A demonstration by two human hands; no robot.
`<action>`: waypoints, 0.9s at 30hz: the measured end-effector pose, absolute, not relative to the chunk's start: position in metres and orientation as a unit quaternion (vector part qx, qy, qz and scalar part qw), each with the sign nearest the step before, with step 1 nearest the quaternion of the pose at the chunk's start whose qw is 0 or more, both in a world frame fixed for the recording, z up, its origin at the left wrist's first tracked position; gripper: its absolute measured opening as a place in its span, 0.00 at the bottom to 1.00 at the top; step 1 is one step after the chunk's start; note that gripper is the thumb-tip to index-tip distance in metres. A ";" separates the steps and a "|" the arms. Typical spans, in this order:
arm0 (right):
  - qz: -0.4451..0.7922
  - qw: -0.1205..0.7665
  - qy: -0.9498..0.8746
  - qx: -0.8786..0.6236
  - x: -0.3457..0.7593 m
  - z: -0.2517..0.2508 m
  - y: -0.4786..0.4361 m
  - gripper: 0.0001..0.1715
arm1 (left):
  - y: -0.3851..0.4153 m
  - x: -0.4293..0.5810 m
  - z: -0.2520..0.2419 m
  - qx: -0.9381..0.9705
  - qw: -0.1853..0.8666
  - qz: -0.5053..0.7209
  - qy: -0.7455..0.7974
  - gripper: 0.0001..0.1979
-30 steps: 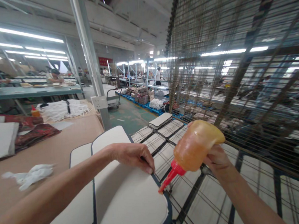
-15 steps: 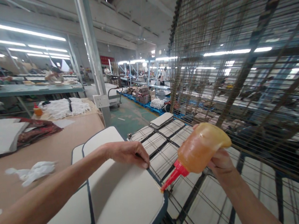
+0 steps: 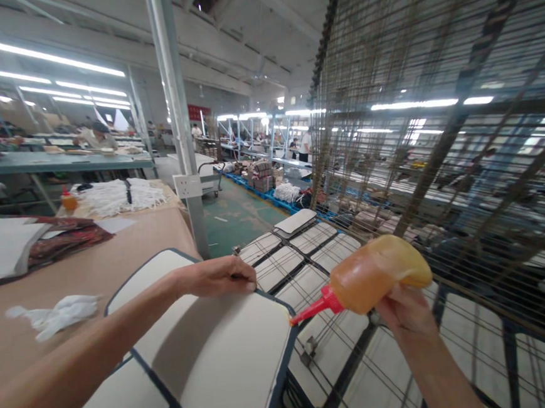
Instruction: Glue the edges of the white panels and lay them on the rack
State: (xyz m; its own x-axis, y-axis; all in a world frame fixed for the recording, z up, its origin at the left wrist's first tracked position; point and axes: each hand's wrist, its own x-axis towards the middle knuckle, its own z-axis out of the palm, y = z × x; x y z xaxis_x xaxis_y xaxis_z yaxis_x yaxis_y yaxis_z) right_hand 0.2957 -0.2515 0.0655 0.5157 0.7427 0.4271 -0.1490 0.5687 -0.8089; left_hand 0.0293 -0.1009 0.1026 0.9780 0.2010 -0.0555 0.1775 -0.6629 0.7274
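My left hand [image 3: 224, 275] is closed on the far edge of a pale panel [image 3: 232, 358] with rounded corners and dark blue edging. The fingers curl over the rim, and their tips are partly hidden. My right hand [image 3: 406, 310] grips a soft glue bottle [image 3: 379, 274] of amber liquid, tilted nearly on its side. Its red nozzle [image 3: 316, 305] points left, with the tip at the panel's right corner, where a yellowish streak runs along the edge. Another pale panel [image 3: 109, 405] with blue edging lies under the held one at the left.
A wire rack [image 3: 342, 343] holding several pale panels spreads out at right, its wire lattice rising high. On the brown-covered table [image 3: 133, 234] lie a crumpled white cloth [image 3: 64, 313], white strips [image 3: 121, 196] and another amber bottle [image 3: 68, 200]. A metal post [image 3: 178, 111] stands ahead. People work farther off.
The panel has turned and shifted left with my left hand. The bottle has swung flatter, and its nozzle tip has moved up a little along with the panel's corner.
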 end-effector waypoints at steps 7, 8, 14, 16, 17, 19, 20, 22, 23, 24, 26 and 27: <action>0.268 0.806 -0.387 -0.359 0.289 0.062 -0.246 0.33 | -0.099 0.019 0.097 0.905 0.402 0.039 0.136 0.18; 0.264 0.808 -0.386 -0.358 0.288 0.062 -0.245 0.32 | -0.099 0.017 0.096 0.904 0.403 0.040 0.139 0.18; 0.249 0.813 -0.378 -0.366 0.283 0.055 -0.246 0.32 | -0.097 0.009 0.089 0.894 0.422 0.051 0.143 0.18; 0.252 0.813 -0.374 -0.367 0.281 0.054 -0.247 0.32 | -0.096 0.007 0.086 0.889 0.428 0.050 0.155 0.19; 0.255 0.814 -0.371 -0.367 0.280 0.053 -0.247 0.32 | -0.095 0.006 0.085 0.886 0.433 0.050 0.159 0.19; 0.259 0.813 -0.370 -0.368 0.278 0.053 -0.248 0.32 | -0.093 0.004 0.082 0.877 0.449 0.052 0.163 0.19; 0.259 0.811 -0.372 -0.370 0.277 0.054 -0.248 0.32 | -0.092 0.003 0.081 0.872 0.458 0.052 0.164 0.19; 0.259 0.806 -0.378 -0.376 0.275 0.054 -0.249 0.33 | -0.090 0.002 0.078 0.862 0.476 0.051 0.167 0.19; 0.258 0.803 -0.382 -0.378 0.274 0.054 -0.249 0.33 | -0.089 0.001 0.076 0.858 0.483 0.050 0.170 0.19; 0.258 0.800 -0.387 -0.379 0.273 0.053 -0.249 0.34 | -0.087 0.000 0.074 0.854 0.488 0.050 0.172 0.20; 0.255 0.798 -0.394 -0.380 0.272 0.052 -0.250 0.34 | -0.085 -0.001 0.072 0.850 0.493 0.056 0.177 0.20; 0.254 0.797 -0.395 -0.379 0.272 0.051 -0.250 0.34 | -0.085 -0.001 0.071 0.848 0.495 0.060 0.181 0.20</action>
State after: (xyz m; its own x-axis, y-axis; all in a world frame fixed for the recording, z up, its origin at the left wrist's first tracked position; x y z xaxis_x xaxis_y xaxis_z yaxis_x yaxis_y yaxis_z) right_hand 0.2722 -0.2502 0.0507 0.5600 0.7039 0.4371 -0.1048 0.5835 -0.8054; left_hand -0.0009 -0.0849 0.0708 0.9272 0.3662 -0.0783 0.2481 -0.4442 0.8609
